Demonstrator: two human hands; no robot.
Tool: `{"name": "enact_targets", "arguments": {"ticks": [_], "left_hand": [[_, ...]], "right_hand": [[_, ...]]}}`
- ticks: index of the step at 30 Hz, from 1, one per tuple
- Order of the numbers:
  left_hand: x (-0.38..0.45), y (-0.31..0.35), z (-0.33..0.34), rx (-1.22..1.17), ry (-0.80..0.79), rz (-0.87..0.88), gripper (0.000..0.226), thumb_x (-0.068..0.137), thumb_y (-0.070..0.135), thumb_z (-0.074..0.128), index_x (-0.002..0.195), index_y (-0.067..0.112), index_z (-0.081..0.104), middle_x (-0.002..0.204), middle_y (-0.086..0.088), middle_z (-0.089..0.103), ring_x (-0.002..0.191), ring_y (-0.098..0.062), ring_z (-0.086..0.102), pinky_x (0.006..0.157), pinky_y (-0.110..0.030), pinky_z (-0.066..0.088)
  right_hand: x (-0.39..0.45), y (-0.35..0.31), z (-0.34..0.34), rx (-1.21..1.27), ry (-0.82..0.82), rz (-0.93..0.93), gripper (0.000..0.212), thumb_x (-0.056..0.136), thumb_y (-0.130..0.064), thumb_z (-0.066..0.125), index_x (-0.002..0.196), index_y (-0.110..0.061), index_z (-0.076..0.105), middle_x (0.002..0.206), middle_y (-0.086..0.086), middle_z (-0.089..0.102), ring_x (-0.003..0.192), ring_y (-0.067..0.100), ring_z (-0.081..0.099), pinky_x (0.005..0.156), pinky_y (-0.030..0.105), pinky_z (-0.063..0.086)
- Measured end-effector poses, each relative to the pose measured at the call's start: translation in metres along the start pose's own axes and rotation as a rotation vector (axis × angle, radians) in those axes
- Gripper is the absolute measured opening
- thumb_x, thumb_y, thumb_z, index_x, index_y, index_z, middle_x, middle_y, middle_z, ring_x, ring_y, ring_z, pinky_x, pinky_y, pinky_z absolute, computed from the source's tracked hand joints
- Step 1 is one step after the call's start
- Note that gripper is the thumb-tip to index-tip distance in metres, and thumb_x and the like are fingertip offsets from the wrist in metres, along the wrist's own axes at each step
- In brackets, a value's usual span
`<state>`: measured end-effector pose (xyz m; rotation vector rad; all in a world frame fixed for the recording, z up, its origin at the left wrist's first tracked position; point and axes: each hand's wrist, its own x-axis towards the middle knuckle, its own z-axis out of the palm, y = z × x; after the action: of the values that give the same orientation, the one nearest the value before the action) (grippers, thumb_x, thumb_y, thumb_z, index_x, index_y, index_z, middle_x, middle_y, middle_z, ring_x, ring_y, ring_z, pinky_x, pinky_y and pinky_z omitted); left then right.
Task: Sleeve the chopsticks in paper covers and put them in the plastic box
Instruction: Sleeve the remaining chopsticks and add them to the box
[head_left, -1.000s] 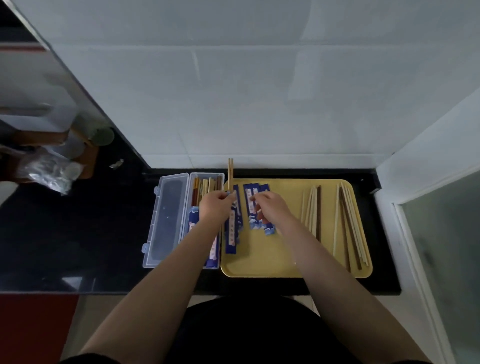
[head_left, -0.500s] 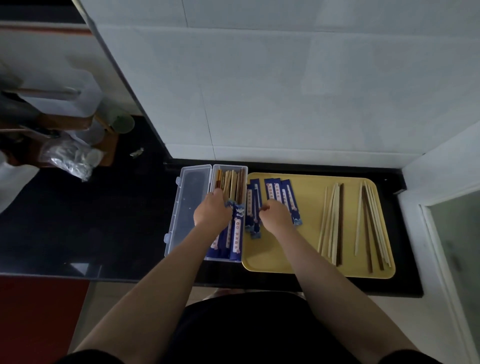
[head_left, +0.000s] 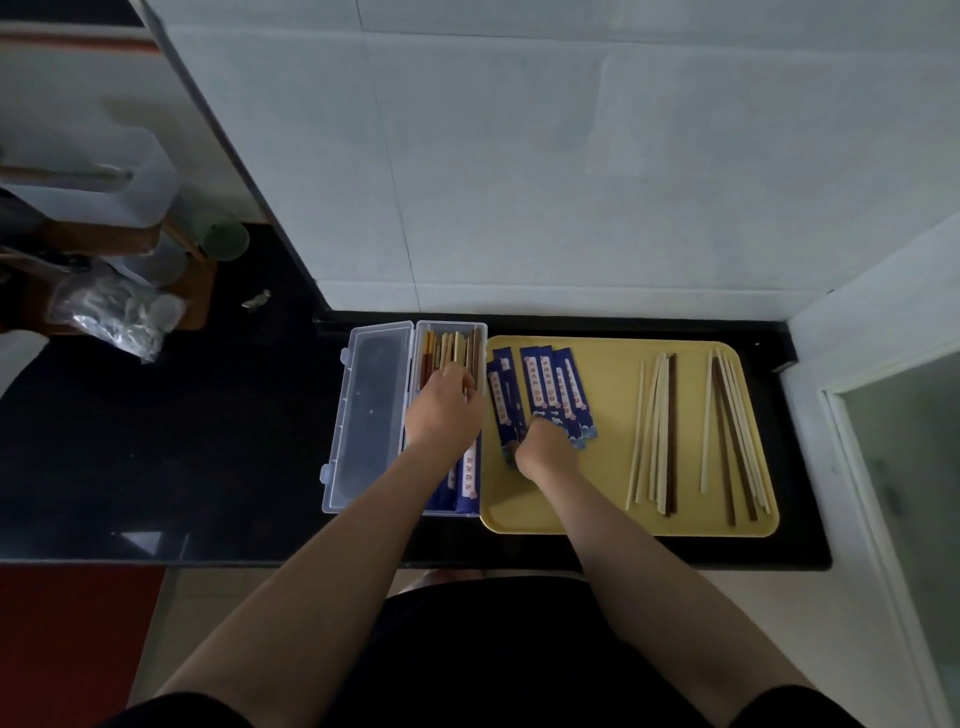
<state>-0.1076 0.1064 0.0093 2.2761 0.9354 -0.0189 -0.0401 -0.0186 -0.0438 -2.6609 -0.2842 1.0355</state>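
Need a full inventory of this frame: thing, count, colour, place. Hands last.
plastic box: one, clear, lid open to the left, on the counter left of the tray
sleeved chopsticks: several, blue covers, wooden tops showing, inside the box
tray: one, yellow, on the counter
paper covers: about five, blue, left part of the tray
bare chopsticks: two loose bunches, pale and dark brown, right part of the tray
counter: one, black
plastic bag: one, clear, crumpled, far left
cup: one, greenish, far left at the wall
left hand: over the box, on the sleeved chopsticks
right hand: on the near ends of the paper covers; grip hidden
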Motion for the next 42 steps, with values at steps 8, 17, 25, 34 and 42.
{"name": "enact_targets", "arguments": {"ticks": [8, 17, 25, 34, 42], "left_hand": [[-0.003, 0.036, 0.024, -0.016, -0.035, 0.133, 0.004, 0.096, 0.020, 0.052, 0.094, 0.019, 0.055, 0.091, 0.003, 0.055, 0.074, -0.013, 0.055, 0.062, -0.028, 0.049], [0.002, 0.056, 0.082, 0.176, -0.437, -0.089, 0.061, 0.094, 0.027, 0.055, 0.149, 0.017, 0.028, 0.140, -0.019, 0.037, 0.129, -0.039, 0.041, 0.101, -0.047, 0.042], [0.009, 0.063, 0.095, 0.074, -0.544, -0.154, 0.056, 0.094, 0.024, 0.052, 0.148, 0.023, 0.039, 0.146, -0.011, 0.034, 0.123, -0.032, 0.048, 0.100, -0.043, 0.048], [0.014, 0.075, 0.106, -0.069, -0.515, -0.143, 0.051, 0.091, 0.017, 0.056, 0.142, 0.015, 0.050, 0.139, -0.008, 0.046, 0.113, -0.024, 0.055, 0.091, -0.033, 0.051], [0.007, 0.116, 0.101, 0.201, -0.105, 0.073, 0.058, 0.092, 0.028, 0.060, 0.146, 0.028, 0.038, 0.151, -0.008, 0.032, 0.135, -0.030, 0.036, 0.108, -0.047, 0.034]], "right_hand": [[-0.002, 0.039, -0.031, 0.317, 0.080, -0.001, 0.010, 0.099, -0.018, 0.056, 0.098, -0.014, 0.047, 0.080, -0.003, 0.056, 0.062, 0.013, 0.054, 0.051, 0.025, 0.039], [0.000, 0.090, -0.050, 0.382, 0.125, 0.044, 0.018, 0.100, -0.029, 0.056, 0.107, -0.013, 0.054, 0.095, 0.002, 0.061, 0.074, 0.015, 0.056, 0.059, 0.030, 0.043], [0.021, 0.095, -0.052, 0.355, 0.104, 0.016, 0.022, 0.100, -0.029, 0.056, 0.111, -0.009, 0.054, 0.098, 0.006, 0.059, 0.076, 0.019, 0.057, 0.057, 0.031, 0.042], [0.032, 0.106, -0.061, 0.440, 0.138, 0.052, 0.011, 0.102, -0.022, 0.054, 0.100, -0.011, 0.057, 0.093, 0.005, 0.063, 0.070, 0.014, 0.055, 0.055, 0.027, 0.040], [0.009, 0.126, -0.136, 0.812, 0.600, 0.006, 0.010, 0.101, -0.031, 0.059, 0.101, -0.021, 0.060, 0.096, -0.006, 0.066, 0.087, 0.008, 0.065, 0.066, 0.022, 0.053]]}}
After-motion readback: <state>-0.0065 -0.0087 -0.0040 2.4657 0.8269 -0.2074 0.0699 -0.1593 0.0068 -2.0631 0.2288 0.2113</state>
